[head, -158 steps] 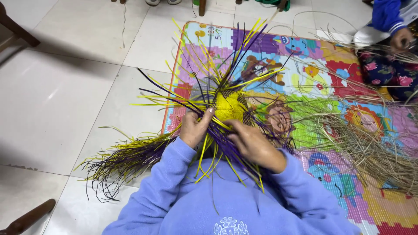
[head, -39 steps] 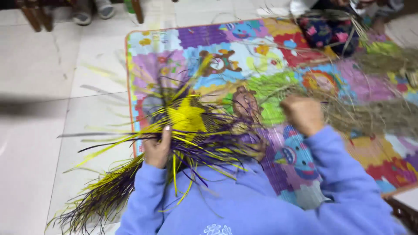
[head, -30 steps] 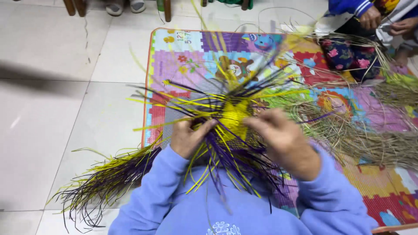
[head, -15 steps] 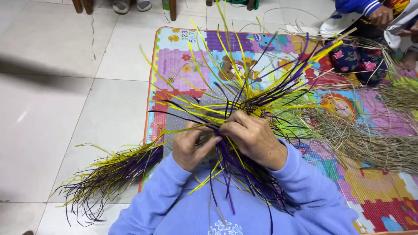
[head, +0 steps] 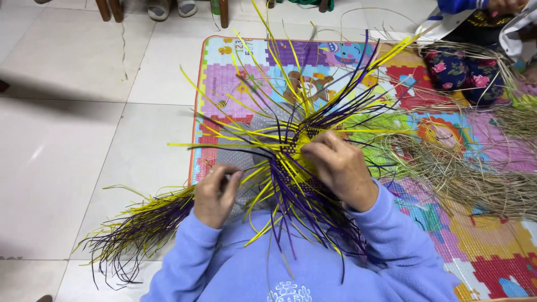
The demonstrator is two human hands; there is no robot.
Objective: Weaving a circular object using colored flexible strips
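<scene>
Mid-weave: over the play mat's (head: 235, 67) near left edge the right hand (head: 341, 168) presses closed on the yellow-and-purple woven centre (head: 296, 154), the left hand (head: 215, 193) pinches one strand, probably to be tucked across next.

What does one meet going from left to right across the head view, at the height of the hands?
White floor tiles → loose bundle of purple and yellow strands → left hand → woven yellow and purple piece → right hand → pile of dry straw.
</scene>
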